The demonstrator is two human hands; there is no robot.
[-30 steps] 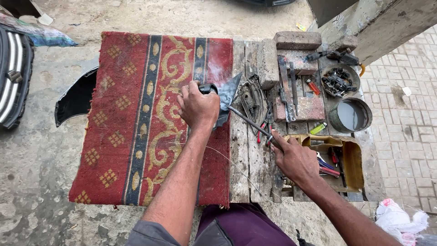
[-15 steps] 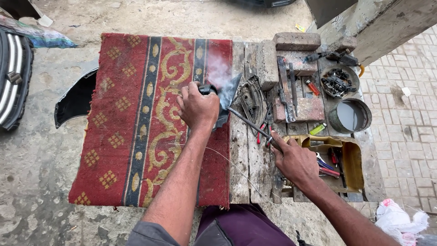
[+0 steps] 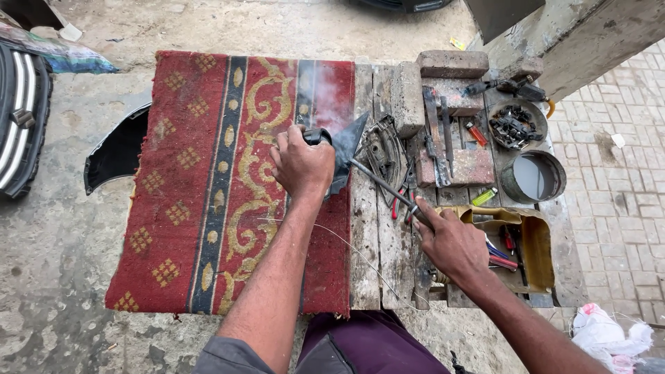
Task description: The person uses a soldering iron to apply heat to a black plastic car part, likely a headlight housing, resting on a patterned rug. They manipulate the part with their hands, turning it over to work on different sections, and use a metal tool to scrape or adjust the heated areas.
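Roughly half of the weathered wooden plank surface (image 3: 364, 256) lies under a red patterned rug (image 3: 208, 180), whose near and left parts are open room; the right edge is crowded with bricks (image 3: 454, 64), a round metal tin (image 3: 533, 176) and a yellow tool box (image 3: 533, 249). At the rug's right edge, the left hand (image 3: 301, 163) has its grip clamped on a dark, pointed plastic piece (image 3: 346, 142), smoke rising beside it. Just beside, the right hand (image 3: 450, 242) closes its grip on a thin metal rod (image 3: 381, 183) whose tip touches that piece.
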